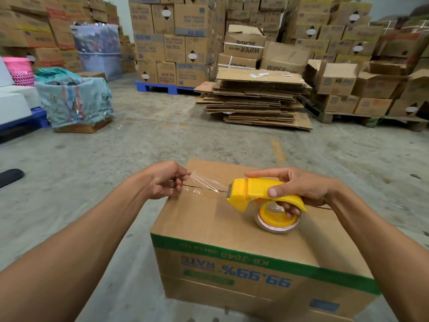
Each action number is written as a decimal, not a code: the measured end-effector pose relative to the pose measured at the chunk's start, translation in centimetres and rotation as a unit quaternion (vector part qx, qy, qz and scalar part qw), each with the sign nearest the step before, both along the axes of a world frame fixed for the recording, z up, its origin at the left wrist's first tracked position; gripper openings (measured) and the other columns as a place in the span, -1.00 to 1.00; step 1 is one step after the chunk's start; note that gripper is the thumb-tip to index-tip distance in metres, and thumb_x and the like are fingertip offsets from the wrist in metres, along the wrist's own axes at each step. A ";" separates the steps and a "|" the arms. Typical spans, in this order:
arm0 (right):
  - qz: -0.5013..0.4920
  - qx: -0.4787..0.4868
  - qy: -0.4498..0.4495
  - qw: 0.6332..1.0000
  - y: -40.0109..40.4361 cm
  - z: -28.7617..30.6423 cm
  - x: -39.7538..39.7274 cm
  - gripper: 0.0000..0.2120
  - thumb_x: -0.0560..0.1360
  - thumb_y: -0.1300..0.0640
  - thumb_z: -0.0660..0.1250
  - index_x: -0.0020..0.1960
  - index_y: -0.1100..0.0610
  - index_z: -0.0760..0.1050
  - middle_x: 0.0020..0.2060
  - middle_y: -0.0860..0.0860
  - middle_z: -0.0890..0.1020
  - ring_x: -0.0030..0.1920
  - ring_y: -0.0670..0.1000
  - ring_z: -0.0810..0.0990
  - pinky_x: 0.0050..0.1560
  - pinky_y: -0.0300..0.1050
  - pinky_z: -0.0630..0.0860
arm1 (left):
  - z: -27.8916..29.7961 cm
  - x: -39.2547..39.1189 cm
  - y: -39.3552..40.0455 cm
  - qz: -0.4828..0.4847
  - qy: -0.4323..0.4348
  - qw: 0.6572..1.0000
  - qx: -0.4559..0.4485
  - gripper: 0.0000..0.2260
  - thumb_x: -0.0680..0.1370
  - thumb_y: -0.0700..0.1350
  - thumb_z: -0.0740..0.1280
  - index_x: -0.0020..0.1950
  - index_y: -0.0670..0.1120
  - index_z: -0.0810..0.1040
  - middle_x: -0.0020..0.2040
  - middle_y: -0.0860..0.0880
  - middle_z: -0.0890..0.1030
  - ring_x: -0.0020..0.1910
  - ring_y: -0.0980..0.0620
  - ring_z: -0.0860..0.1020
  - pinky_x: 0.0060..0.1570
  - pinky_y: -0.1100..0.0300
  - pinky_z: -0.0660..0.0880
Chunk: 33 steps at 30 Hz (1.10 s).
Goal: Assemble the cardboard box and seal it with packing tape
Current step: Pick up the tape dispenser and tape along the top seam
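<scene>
**Over the box top: tape stretched along the seam, left end not yet stuck down**

On the warehouse floor, directly below the camera, the cardboard box [232, 228] stands upright with its top flaps folded shut and its printed side facing the person. The seam [320, 207] where the flaps meet runs across the top from left to right, and that line is the axis the coming move appears to turn on.

The right hand [299, 189] is wrapped around the yellow tape dispenser [257, 192], index finger laid along its back, thumb on the near side, lower fingers hooked through the tape roll [278, 220]. The dispenser sits above the middle of the box top, its cutter end pointing left, toward the other hand.

The left hand [166, 180] pinches the free end of the clear tape [204, 182] between curled fingertips, over the box's left edge. The strip runs taut between the two hands — roughly in line with the seam and slightly above it. Whether its pinched end touches the cardboard cannot be told.

So the seam's untaped length lies to the right of the dispenser, on the right hand's side. The likely next step is to press the left end down at or over the left edge, then draw the dispenser rightward along the seam — keeping the strip centred over the gap. The sealing looks barely begun.
</scene>
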State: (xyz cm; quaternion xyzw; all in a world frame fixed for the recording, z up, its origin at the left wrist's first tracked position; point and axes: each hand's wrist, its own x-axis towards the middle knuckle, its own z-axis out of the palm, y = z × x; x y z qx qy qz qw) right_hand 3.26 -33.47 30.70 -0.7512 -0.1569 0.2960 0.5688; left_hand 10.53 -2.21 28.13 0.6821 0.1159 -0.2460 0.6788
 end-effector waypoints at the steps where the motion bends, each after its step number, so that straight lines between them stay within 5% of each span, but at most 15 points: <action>1: -0.003 -0.009 0.001 1.000 0.4 0.2 -0.2 -0.37 0.34 0.09 0.55 0.37 -0.14 0.48 -0.07 0.21 0.59 -0.48 0.03 0.55 -0.49 -0.14 0.58 | 0.2 0.3 -0.1 0.002 -0.013 1.000 0.014 -0.90 0.57 -0.28 0.28 -0.12 -0.17 0.55 -0.32 -0.01 0.47 -0.39 0.14 0.32 -0.50 0.34 0.38; 5: -0.017 -0.019 0.009 1.000 1.1 0.6 -0.5 -0.40 0.41 0.27 0.44 0.39 -0.11 0.47 -0.09 0.17 0.59 -0.42 0.06 0.57 -0.48 -0.09 0.60 | 0.4 0.9 -0.6 0.005 -0.057 0.997 0.055 -0.90 0.58 -0.26 0.27 -0.12 -0.15 0.53 -0.29 -0.01 0.48 -0.38 0.14 0.33 -0.48 0.32 0.40; 16: -0.015 -0.155 -0.077 0.985 3.1 5.7 3.7 -0.55 0.45 0.03 0.43 0.32 -0.17 0.53 -0.16 0.16 0.65 -0.55 0.03 0.50 -0.58 -0.16 0.54 | 1.9 2.8 1.3 -0.001 -0.077 0.990 0.116 -0.95 0.57 -0.27 0.28 -0.05 -0.18 0.52 -0.33 -0.04 0.46 -0.39 0.08 0.31 -0.36 0.22 0.44; 28: -0.017 -0.164 -0.041 0.985 5.6 1.7 9.3 -0.58 0.46 0.12 0.46 0.31 -0.07 0.56 -0.32 0.12 0.59 -0.60 0.00 0.46 -0.62 -0.20 0.49 | -2.3 5.4 2.2 0.032 -0.103 0.975 0.193 -0.90 0.55 -0.31 0.19 -0.14 -0.17 0.45 -0.28 -0.08 0.38 -0.40 0.03 0.28 -0.40 0.22 0.42; 33: -0.002 -0.180 -0.049 0.982 5.9 1.5 9.8 -0.60 0.41 0.07 0.50 0.24 -0.09 0.61 -0.05 0.20 0.69 -0.49 0.07 0.49 -0.58 -0.16 0.53 | -4.0 5.7 2.4 0.042 -0.080 0.982 0.164 -0.88 0.58 -0.25 0.23 -0.15 -0.15 0.47 -0.30 -0.06 0.40 -0.42 0.07 0.30 -0.30 0.17 0.53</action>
